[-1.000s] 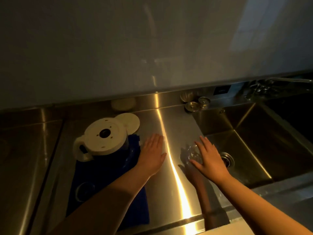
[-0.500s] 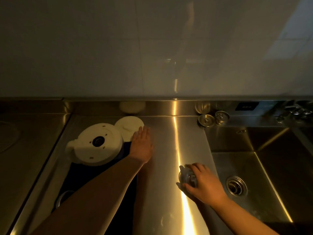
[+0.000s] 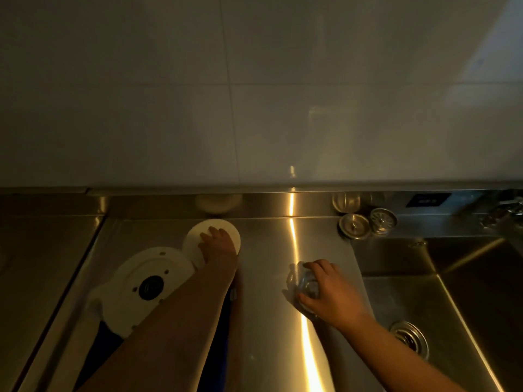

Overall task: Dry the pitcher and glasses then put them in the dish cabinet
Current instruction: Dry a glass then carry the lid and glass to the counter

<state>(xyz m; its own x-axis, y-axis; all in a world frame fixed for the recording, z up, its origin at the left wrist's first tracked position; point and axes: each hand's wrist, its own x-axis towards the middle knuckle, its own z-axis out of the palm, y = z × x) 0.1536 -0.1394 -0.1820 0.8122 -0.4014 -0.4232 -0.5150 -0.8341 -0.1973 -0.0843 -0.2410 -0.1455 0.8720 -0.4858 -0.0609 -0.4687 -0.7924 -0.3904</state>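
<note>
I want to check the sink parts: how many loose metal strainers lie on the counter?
2. One strainer lies at the back of the counter, by the sink's far-left corner; the second strainer touches it on the right. The arms may hide others.

A dim, pale tiled wall [image 3: 254,94] rises behind the reflective stainless-steel counter [image 3: 271,321], whose right end drops into a steel sink basin [image 3: 467,306].

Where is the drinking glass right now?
In the head view, the glass sits right of centre on the steel counter, gripped by the right hand, just left of the sink.
</note>
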